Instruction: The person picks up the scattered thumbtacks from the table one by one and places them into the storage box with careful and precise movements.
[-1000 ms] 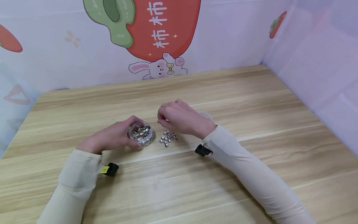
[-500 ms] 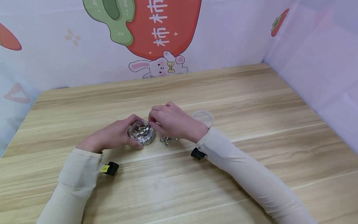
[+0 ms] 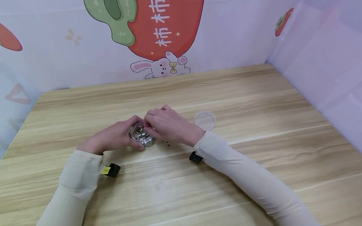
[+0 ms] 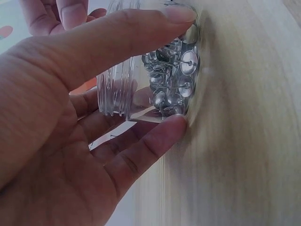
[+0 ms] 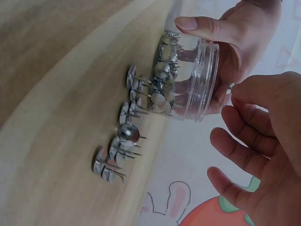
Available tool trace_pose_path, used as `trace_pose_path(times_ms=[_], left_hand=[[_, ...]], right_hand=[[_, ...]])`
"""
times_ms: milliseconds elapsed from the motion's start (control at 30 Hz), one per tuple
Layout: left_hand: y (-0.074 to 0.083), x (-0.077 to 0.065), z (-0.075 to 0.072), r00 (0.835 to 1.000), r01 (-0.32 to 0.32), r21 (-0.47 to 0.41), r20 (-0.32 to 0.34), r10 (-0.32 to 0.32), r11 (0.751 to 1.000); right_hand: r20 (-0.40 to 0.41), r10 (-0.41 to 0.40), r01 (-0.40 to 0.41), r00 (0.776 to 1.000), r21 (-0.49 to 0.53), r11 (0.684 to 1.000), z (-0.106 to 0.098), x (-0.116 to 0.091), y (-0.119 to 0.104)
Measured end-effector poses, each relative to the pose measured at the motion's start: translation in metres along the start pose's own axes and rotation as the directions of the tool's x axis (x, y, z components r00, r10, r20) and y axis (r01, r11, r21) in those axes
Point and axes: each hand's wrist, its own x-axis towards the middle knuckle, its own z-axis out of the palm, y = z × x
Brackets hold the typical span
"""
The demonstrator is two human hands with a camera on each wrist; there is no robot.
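Observation:
My left hand (image 3: 118, 136) curls round a clear round jar (image 4: 124, 92) with a threaded rim, which stands open on the table. Silver thumbtacks (image 4: 167, 77) fill its lower part. Over the jar's mouth is my right hand (image 3: 167, 125), its thumb and forefinger pinching a thumbtack (image 5: 230, 88) of which only a little shows. Beside the jar lies a loose group of thumbtacks (image 5: 128, 134), most with their heads down and pins up. In the head view the right hand hides most of that group.
A clear round lid (image 3: 205, 121) lies on the wooden table (image 3: 226, 185), just beyond the right wrist. Printed cloth (image 3: 226, 37) with a red fruit and a rabbit hangs behind the table.
My right hand has moved left from above the loose thumbtacks to over the jar's mouth, uncovering the lid. The left hand and jar have stayed in place.

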Motion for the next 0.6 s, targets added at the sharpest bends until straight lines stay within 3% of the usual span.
trace_pose_path(times_ms=[167,600], left_hand=[[0.0008,0.0,0.0,1.0,-0.029,0.0,-0.01,0.029,1.0],[-0.0015,0.0012,0.001,1.0,-0.003,0.012,-0.008,0.003,1.0]], right_hand=[[-0.016,-0.008,0.008,1.0,-0.019,1.0,0.0048,-0.0001,-0.001],[-0.059,-0.04,0.039,0.997,-0.008,0.999,0.0104,0.0018,-0.0022]])
